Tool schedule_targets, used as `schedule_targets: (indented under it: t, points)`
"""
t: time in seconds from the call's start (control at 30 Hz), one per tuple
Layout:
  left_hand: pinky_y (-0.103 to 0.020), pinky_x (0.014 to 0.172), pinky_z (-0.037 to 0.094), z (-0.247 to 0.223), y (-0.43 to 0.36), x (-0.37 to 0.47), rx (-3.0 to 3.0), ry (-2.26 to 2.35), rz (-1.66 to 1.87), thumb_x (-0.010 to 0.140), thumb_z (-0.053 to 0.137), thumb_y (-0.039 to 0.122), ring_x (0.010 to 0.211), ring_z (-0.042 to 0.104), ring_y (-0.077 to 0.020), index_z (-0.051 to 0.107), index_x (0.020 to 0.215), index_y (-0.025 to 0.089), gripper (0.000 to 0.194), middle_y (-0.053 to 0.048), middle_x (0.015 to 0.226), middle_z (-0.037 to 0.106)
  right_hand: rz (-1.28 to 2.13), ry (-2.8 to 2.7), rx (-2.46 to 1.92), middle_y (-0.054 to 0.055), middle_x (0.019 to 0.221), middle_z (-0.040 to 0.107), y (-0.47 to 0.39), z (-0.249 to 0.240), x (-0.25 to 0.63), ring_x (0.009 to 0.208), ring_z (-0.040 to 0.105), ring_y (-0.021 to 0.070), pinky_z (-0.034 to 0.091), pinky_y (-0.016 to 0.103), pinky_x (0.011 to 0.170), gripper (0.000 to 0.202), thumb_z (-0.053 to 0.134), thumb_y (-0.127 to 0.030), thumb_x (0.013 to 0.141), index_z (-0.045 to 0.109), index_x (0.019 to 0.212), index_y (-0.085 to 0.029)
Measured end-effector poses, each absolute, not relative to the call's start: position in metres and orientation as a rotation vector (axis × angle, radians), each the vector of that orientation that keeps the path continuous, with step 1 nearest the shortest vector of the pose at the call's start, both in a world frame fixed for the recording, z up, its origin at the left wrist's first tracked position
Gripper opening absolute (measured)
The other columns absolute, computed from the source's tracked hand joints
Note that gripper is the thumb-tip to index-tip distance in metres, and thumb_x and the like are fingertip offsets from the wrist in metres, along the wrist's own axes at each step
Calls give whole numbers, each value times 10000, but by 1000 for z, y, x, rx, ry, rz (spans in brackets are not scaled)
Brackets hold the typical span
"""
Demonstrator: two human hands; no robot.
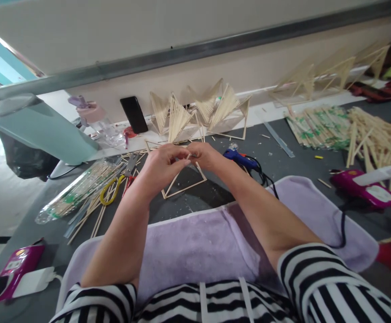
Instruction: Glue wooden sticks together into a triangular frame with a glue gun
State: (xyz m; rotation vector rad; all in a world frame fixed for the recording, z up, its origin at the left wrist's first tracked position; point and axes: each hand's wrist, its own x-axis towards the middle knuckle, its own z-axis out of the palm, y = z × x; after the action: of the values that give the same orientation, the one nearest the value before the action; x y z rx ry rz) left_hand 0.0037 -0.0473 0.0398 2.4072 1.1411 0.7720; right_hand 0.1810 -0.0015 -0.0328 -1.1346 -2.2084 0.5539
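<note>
A small frame of thin wooden sticks (185, 190) stands on the dark table right in front of me. My left hand (165, 163) is closed in a pinch at its upper part. My right hand (205, 155) meets it there, thumb and fingers pressed together on the same spot. The fingers hide the joint between them, so any small piece there cannot be made out. Just right of my right hand lies a blue glue gun (241, 158) with a black cord. Scissors with yellow handles (112, 189) rest left of my left wrist.
Behind the hands stand stick models (178, 119) and a black phone (134, 115). Packed sticks (81, 190) lie left; more packs (319, 127) and loose sticks (380, 139) lie right. A lilac cloth (195, 251) covers the near edge. Magenta packs (367, 188) sit at both sides.
</note>
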Motion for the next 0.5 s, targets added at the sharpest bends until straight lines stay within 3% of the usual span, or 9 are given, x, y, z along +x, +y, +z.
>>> schedule_targets:
  t: [0.27,0.5]
  points:
    - [-250,638,398,38,-50,8,2374,1185,850,800,594,195,672,527,-127,693,873,184,124,6,727,616,655,-2021,-1016,-1,748,670,9,-41,184,734,589,124,405,209,673,229,556,-306,880,742,859,-175]
    - [-223,596,411,26,-42,14,2217,1228,947,763,603,171,619,514,-103,648,1023,212,267,23,749,601,679,-1882,-1027,9,801,719,11,-39,185,775,627,121,434,207,711,181,613,-271,839,761,843,-167]
